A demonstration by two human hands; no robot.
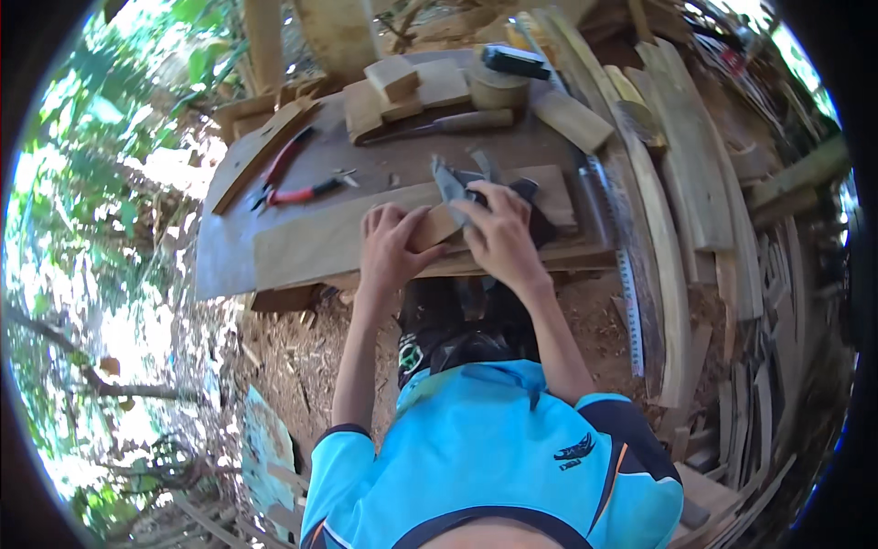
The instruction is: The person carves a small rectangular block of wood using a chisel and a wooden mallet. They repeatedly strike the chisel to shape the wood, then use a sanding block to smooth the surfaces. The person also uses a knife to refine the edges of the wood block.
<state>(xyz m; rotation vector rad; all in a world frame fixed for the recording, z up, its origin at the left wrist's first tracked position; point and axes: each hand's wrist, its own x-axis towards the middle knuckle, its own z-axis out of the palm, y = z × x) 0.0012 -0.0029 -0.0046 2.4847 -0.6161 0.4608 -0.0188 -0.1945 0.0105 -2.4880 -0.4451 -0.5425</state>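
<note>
1. Wood block lies between my two hands: at three o'clock from my left grip, at nine o'clock from my right grip.
2. My left grip is grasping the block's near-left end, thumb on one side and fingers curled on the other.
3. My right grip bends over a grey piece by the block's far end; blur hides what it is, and I cannot tell whether I have it clenched.
4. Beneath my hands, a long board runs out toward nine o'clock on my left and two o'clock on my right, flat on the counter.
5. At ten o'clock from my left grip, red-handled pliers lie spread; cut wooden pieces are piled at twelve.
6. From my right grip, a tool with a wooden handle lies at eleven o'clock, and a round container stands at twelve with a dark object on top.
7. Long planks lean away at two o'clock; a measuring strip hangs at four.
</note>
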